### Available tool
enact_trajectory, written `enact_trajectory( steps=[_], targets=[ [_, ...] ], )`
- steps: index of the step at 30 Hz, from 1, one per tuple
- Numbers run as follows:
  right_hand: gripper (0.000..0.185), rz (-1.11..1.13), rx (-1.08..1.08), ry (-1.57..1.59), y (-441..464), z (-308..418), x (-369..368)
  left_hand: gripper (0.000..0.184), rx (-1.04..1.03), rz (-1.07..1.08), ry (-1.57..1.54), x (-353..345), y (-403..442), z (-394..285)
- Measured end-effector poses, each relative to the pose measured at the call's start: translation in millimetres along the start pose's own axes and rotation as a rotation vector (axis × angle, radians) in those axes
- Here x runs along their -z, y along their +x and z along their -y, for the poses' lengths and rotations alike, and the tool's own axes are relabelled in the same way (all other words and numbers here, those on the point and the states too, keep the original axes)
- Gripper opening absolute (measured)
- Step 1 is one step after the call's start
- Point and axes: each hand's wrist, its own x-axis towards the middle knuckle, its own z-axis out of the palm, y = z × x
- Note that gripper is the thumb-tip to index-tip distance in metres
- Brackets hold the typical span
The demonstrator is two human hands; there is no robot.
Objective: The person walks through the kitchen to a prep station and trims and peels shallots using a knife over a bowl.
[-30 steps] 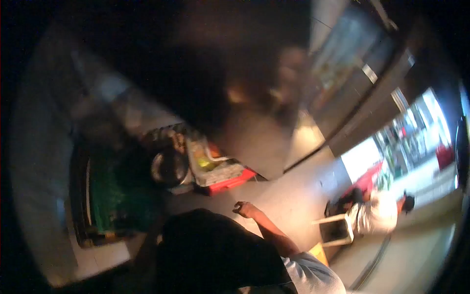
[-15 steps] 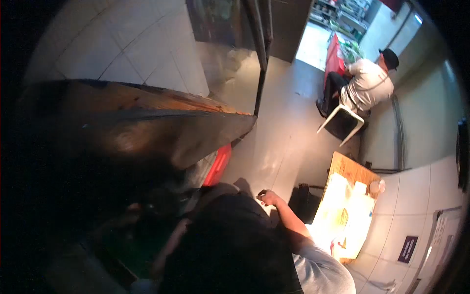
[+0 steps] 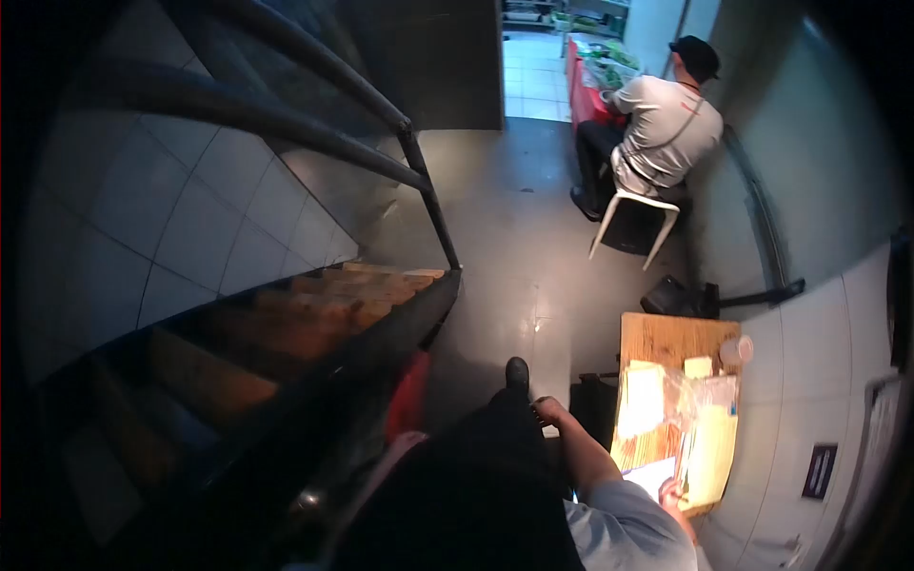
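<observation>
My right hand (image 3: 549, 411) hangs beside my dark-clothed leg (image 3: 457, 476), its fingers curled; whether anything is inside them is hidden. Just ahead of it, my black shoe (image 3: 517, 371) stands on the floor. On my left side, my left hand (image 3: 409, 443) shows only as a dim, blurred patch near a red object (image 3: 407, 395) beside the stairs; its fingers cannot be made out. At the right, another person's hand (image 3: 671, 493) rests over papers on a brightly lit wooden table (image 3: 671, 328).
Wooden stairs (image 3: 219, 366) with a dark metal handrail (image 3: 314, 147) rise on the left. A co-worker (image 3: 671, 124) sits on a white-framed chair (image 3: 633, 200) by a red table (image 3: 576, 81) with greens. A plastic cup (image 3: 738, 350) stands on the wooden table's corner. Beyond lies a doorway (image 3: 533, 76).
The view has shifted, bringing the stair treads and handrail into fuller sight. My shoe has come into view ahead. My right hand stays low and curled, and sits slightly lower in view.
</observation>
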Motion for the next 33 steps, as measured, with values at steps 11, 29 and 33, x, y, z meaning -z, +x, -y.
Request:
enact_trajectory(
  steps=[11, 29, 33],
  targets=[
    [0.029, -0.014, 0.054, 0.343, -1.2, 141.0, 193.3, 0.03, 0.125, -0.118, 0.362, -7.9, 170.1, -233.7],
    [0.021, 0.078, 0.795, -0.882, 124.4, 210.0, 348.0, 0.032, -0.041, 0.28, 0.708, 80.0, 612.6, -397.6],
    [0.02, -0.067, 0.757, -0.885, 148.6, 214.3, 413.6, 0.031, 0.194, 0.255, 0.753, 116.2, 690.7, -517.5]
  ],
)
